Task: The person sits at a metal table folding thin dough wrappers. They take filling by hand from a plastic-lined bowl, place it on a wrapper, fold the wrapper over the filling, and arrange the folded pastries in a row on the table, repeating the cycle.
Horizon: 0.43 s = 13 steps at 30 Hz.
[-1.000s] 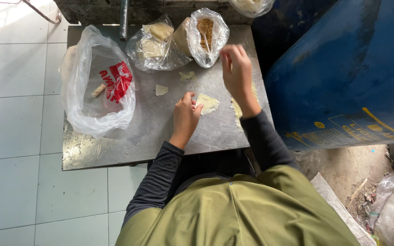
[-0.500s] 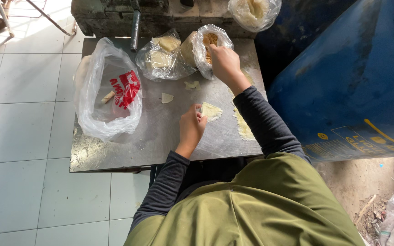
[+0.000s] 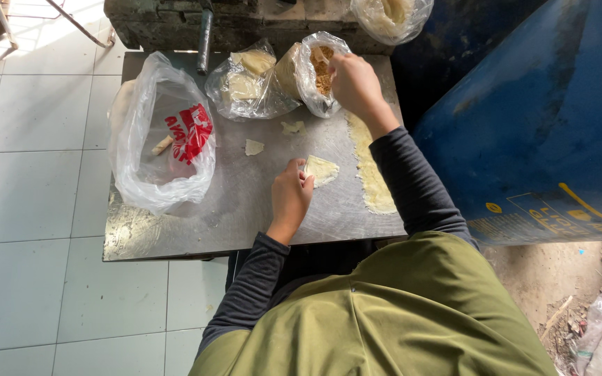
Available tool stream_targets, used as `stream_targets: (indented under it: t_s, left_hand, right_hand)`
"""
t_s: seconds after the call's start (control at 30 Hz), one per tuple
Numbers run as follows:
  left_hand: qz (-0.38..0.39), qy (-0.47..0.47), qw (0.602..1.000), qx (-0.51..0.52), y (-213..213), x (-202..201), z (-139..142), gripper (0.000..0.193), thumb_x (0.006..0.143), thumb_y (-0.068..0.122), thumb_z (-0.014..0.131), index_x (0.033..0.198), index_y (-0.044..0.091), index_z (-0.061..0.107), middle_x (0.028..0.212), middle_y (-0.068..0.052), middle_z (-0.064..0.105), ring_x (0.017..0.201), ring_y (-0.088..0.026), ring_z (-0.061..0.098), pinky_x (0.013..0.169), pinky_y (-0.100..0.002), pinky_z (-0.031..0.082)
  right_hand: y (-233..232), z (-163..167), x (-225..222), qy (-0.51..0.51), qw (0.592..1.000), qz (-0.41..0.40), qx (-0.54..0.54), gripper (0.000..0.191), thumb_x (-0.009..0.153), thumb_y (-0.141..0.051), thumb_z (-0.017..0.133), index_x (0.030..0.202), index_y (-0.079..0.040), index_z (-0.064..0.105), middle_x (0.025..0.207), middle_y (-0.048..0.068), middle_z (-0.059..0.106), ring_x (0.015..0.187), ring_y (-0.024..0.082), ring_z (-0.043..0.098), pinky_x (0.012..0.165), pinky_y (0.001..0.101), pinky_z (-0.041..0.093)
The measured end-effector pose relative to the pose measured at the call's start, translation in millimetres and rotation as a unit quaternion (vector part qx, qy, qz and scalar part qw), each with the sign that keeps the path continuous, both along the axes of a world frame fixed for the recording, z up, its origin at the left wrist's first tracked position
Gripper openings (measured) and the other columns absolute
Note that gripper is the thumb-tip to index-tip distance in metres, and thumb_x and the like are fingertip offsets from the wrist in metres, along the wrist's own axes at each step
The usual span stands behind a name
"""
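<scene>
Left hand point(image 3: 290, 195) pins the folded dough piece point(image 3: 322, 170) mid-tabletop point(image 3: 245, 209), grip closed on its left edge. Right hand point(image 3: 353, 85) sits at the mouth of the bag of brown filling point(image 3: 318, 69) near the far edge; grip state unreadable. Dough strip point(image 3: 367, 167) runs along the right edge. Large bag point(image 3: 161, 139) fills the left side; bare metal between.

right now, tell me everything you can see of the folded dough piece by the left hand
The folded dough piece is pale cream, thin and soft-looking, folded roughly into a triangle. It lies flat on the metal table, left of a long dough strip. The left hand touches its left edge with the fingertips.
</scene>
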<state>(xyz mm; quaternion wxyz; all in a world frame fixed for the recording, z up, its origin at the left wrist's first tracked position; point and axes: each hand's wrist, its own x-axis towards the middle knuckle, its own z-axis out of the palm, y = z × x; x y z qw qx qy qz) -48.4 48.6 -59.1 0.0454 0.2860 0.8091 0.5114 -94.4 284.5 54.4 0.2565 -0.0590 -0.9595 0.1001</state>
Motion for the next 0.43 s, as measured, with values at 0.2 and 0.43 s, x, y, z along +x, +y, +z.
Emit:
stream_targets:
  t_s: [0.2,0.43]
  left_hand:
    - [0.001,0.006,1.000,-0.011,-0.5,0.3,-4.5,0.038,0.083,0.009,0.079,0.117,0.003,0.064,0.083,-0.010,0.072,0.074,-0.027,0.071,0.067,-0.040,0.056]
    - [0.009,0.006,1.000,-0.017,-1.7,3.5,-0.6,0.045,0.078,0.012,0.083,0.118,0.005,0.064,0.088,-0.011,0.072,0.079,-0.030,0.072,0.069,-0.042,0.056]
  right_hand:
    - [5.1,23.3,-10.7,0.022,0.988,0.032,-0.153,0.015,0.095,-0.005,0.067,0.106,-0.003,0.076,0.090,0.014,0.072,0.078,0.028,0.073,0.074,0.0382,0.057]
    - [-0.8,21.5,-27.7,0.138,0.986,0.057,-0.067,0.009,0.091,-0.008,0.078,0.099,-0.003,0.080,0.097,0.014,0.074,0.084,0.032,0.073,0.075,0.0396,0.058]
